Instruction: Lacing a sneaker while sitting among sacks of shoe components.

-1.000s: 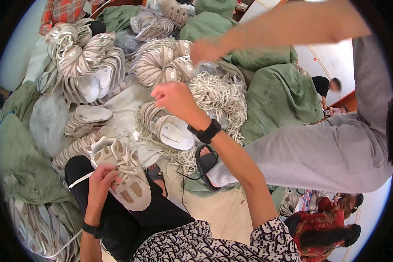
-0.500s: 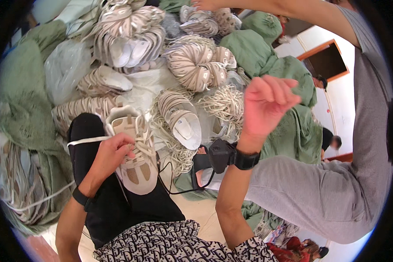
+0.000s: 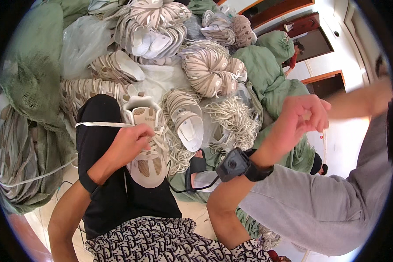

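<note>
A beige and white sneaker (image 3: 146, 172) rests on my black-trousered leg, its toe toward me and laces threaded up the front. My left hand (image 3: 134, 142) is closed at the eyelets on its left side, pinching a shoelace. A loose white lace end (image 3: 101, 124) runs from there leftward over my knee. My right hand (image 3: 299, 115) is raised well to the right, away from the sneaker, with curled fingers pressed together. Whatever is in those fingers, if anything, cannot be made out. The wrist below it bears a strapped black camera (image 3: 232, 165) with a cable.
Bundled beige shoe uppers (image 3: 212, 70) are heaped ahead, with a tangle of cream laces (image 3: 233, 115) beside them. Green sacks (image 3: 30, 65) lie left and right. Close on my right is a co-worker's grey-trousered leg (image 3: 292, 196), with a blurred forearm (image 3: 362, 100) above it.
My right hand has moved outward to the right and slightly down. My left hand stays at the laces. The co-worker's arm has drawn back from the far heap to the right. The view has shifted.
</note>
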### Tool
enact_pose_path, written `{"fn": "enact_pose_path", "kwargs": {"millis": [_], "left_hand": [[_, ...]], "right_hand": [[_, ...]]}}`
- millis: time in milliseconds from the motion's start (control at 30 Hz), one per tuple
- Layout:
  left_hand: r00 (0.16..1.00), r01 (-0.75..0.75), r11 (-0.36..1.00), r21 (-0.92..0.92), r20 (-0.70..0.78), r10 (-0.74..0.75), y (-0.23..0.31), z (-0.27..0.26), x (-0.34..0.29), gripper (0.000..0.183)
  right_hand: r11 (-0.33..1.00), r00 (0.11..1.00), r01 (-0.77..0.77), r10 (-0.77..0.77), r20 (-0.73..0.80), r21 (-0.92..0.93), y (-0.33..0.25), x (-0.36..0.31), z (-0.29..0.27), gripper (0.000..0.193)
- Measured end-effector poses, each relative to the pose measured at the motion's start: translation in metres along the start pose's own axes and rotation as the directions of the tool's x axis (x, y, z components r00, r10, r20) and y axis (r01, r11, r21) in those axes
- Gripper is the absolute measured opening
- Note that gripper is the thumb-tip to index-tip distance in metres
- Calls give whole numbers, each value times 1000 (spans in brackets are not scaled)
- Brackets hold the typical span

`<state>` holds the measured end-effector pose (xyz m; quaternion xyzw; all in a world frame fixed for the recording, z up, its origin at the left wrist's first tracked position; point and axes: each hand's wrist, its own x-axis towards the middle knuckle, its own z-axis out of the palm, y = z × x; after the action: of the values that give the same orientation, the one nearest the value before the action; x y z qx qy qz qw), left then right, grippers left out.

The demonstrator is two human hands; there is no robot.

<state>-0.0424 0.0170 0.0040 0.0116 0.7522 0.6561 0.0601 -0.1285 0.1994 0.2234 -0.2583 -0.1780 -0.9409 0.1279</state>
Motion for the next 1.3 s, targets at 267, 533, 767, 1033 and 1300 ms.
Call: {"fn": "enact_pose_path", "kwargs": {"millis": [267,533,767,1033,1300], "left_hand": [[996,30,996,-88,82,-23,-1,-2,-1,21],[984,44,993,-106,177,-24,5,-9,-4,44],[948,245,930,-273,268,-171,-1,-14,-3,40],[943,257,780,-570,325,-73,-15,-13,-1,34],[965,136,891,-433,261,-21,-17,-7,-4,28]], "right_hand": [[942,978,-197,172,-115,-271,17,21,-80,33],[590,961,-151,-99,-257,-794,36,13,-163,24],[-415,912,324,377,164,-850,82,-43,-191,14],[-241,457,825,816,353,-512,122,-113,-182,15],[-279,575,771,691,438,-572,108,-109,-169,18]]}}
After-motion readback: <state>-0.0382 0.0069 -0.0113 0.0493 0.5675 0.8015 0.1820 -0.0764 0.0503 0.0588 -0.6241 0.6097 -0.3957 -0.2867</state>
